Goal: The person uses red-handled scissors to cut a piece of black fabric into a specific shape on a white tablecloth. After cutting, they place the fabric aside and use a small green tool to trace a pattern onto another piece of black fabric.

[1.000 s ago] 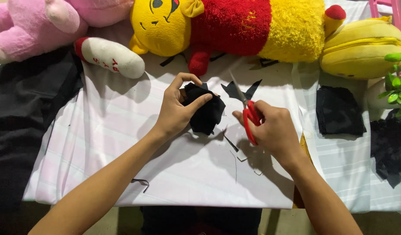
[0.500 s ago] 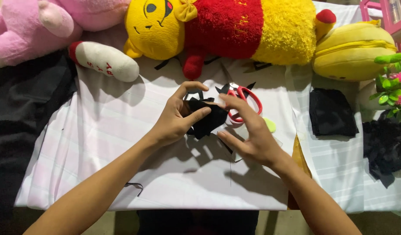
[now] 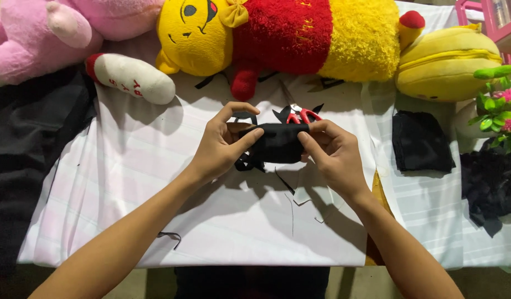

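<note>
Head view: both hands hold one small piece of black cloth (image 3: 277, 143) just above the white sheet (image 3: 155, 182) that covers the table. The left hand (image 3: 225, 145) pinches the cloth's left end between thumb and forefinger, the other fingers curled under. The right hand (image 3: 333, 152) pinches the right end the same way, so the cloth stretches flat between them.

The red-handled scissors (image 3: 301, 115) lie on the sheet just behind the cloth, touched by neither hand. Thin black offcuts (image 3: 283, 180) lie on the sheet below the hands. A folded black cloth (image 3: 420, 141) sits well to the right, and more dark fabric (image 3: 491, 182) beyond it, beside a plastic plant (image 3: 502, 105). Plush toys line the far edge: a yellow bear (image 3: 277, 36) in red, a pink toy (image 3: 39, 39) and a yellow cushion (image 3: 446, 63).

To smooth or fold the cloth well, I judge both pinches should stay near the top corners with even tension, the edges matched before any crease is pressed. Whether the cloth is one layer or doubled cannot be told.
</note>
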